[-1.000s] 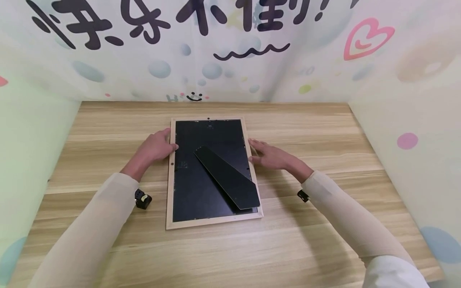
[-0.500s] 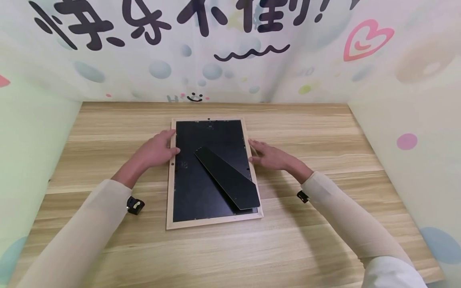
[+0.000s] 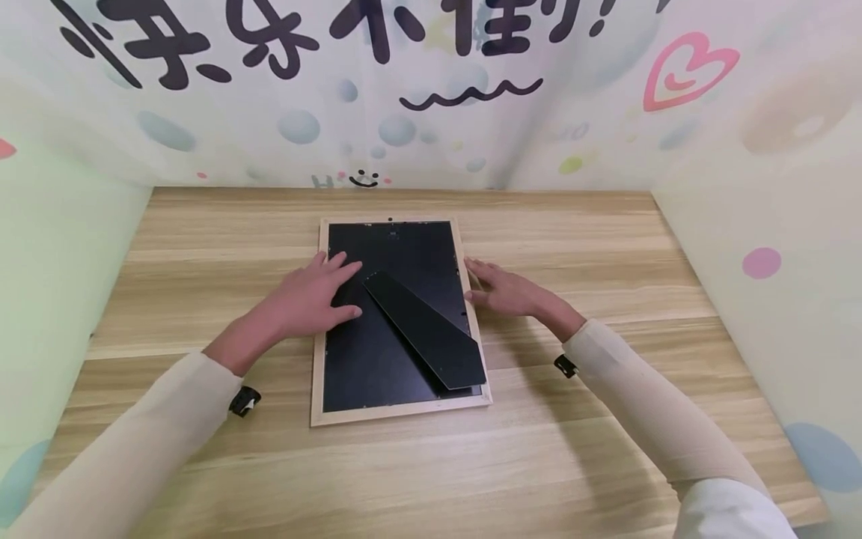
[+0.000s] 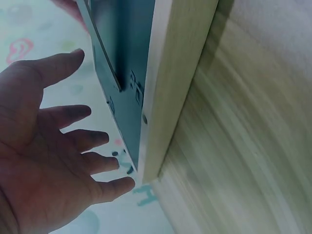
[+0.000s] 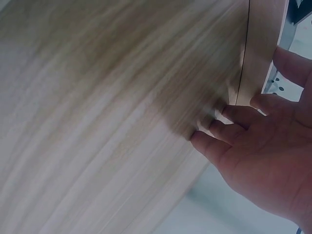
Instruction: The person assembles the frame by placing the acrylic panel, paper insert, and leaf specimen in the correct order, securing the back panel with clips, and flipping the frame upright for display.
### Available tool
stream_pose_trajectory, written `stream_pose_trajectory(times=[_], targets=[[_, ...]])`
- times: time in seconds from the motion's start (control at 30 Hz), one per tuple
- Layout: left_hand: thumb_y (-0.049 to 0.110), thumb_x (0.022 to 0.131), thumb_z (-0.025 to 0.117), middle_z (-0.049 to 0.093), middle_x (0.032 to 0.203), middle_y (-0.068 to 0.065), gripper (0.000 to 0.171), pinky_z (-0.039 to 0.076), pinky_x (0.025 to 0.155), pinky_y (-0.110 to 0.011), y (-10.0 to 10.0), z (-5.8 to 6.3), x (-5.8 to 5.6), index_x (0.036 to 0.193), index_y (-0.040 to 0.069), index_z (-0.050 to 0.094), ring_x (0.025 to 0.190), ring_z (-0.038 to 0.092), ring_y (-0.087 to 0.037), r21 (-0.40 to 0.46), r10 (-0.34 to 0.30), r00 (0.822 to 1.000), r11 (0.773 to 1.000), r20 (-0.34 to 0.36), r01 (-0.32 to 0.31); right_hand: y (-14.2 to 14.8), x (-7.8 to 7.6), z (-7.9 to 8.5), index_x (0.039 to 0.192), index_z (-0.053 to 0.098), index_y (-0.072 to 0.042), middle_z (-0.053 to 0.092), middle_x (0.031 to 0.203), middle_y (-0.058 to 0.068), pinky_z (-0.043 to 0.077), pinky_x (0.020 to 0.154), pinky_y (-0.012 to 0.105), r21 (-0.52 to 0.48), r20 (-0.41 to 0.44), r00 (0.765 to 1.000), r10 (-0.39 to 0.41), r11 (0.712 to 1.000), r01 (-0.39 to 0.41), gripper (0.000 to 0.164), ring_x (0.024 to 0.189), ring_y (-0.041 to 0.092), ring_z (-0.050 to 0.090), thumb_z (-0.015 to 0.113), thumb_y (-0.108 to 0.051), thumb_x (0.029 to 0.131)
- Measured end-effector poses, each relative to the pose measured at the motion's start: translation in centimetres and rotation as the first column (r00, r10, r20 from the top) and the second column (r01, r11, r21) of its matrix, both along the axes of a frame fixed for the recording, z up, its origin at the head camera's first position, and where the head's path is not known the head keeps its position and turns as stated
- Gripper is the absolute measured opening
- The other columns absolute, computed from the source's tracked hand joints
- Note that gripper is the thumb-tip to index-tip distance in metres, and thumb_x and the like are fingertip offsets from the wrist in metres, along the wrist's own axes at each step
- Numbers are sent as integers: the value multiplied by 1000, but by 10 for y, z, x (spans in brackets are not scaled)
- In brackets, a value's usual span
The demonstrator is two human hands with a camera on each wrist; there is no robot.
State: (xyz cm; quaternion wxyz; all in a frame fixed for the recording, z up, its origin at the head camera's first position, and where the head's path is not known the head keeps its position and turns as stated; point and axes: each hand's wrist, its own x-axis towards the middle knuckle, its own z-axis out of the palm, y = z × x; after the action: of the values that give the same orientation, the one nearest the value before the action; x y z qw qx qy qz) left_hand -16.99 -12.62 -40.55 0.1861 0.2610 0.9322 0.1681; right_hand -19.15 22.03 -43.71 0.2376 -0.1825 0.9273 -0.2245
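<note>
Picture frame (image 3: 397,322) lies face down near the middle of the desk (image 3: 572,239), long side running away from the person. Pale wood border, black backing board (image 3: 377,359) seated inside it. The black easel stand (image 3: 424,329) lies slanted across the backing, from upper middle to lower right corner, and looks slightly lifted at its near end; cannot tell for certain.

Left hand (image 3: 313,299): fingers spread and straight, palm down, reaching across the left border onto the backing board. The left wrist view shows the hand (image 4: 53,161) spread with a gap to the board, so contact is uncertain. It grips nothing.

Right hand (image 3: 501,288): fingers extended and close together, fingertips against the outer right edge of the frame, confirmed in the right wrist view (image 5: 258,146). It steadies the border without curling round it.

Progress, as judged: backing still fully in place, small clips along the border not visibly turned, stand not folded out. Work on the back of the frame seems barely begun; opening or setting up remains.

Behind: printed wall (image 3: 431,90) with dark characters.
</note>
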Motion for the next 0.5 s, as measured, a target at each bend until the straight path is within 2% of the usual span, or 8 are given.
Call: stream_pose_trajectory(times=[0.13,0.23,0.5], targets=[[39,95,60,16,159,-22,73,17,110,-69,6,-3,8,154,13,27,145,7,-48,-33,-76,996,997,-45,74,0,0,0,156,9,-8,10,162,14,11,120,48,7,6,1000,-4,1000,4,72,149,35,8,48,-31,101],[41,94,61,17,159,-21,71,18,109,-70,9,-4,14,154,19,30,146,8,-47,-24,-125,991,992,-49,124,0,0,0,156,9,-9,10,162,13,12,120,47,7,6,1000,-8,1000,8,71,149,34,8,48,-32,101],[44,90,66,14,161,-18,74,16,108,-73,20,-3,35,153,32,30,146,8,-46,-18,-210,978,978,-1,210,0,0,0,156,8,-6,9,162,14,11,120,48,-19,9,1000,2,1000,-1,72,149,35,7,49,-29,101]])
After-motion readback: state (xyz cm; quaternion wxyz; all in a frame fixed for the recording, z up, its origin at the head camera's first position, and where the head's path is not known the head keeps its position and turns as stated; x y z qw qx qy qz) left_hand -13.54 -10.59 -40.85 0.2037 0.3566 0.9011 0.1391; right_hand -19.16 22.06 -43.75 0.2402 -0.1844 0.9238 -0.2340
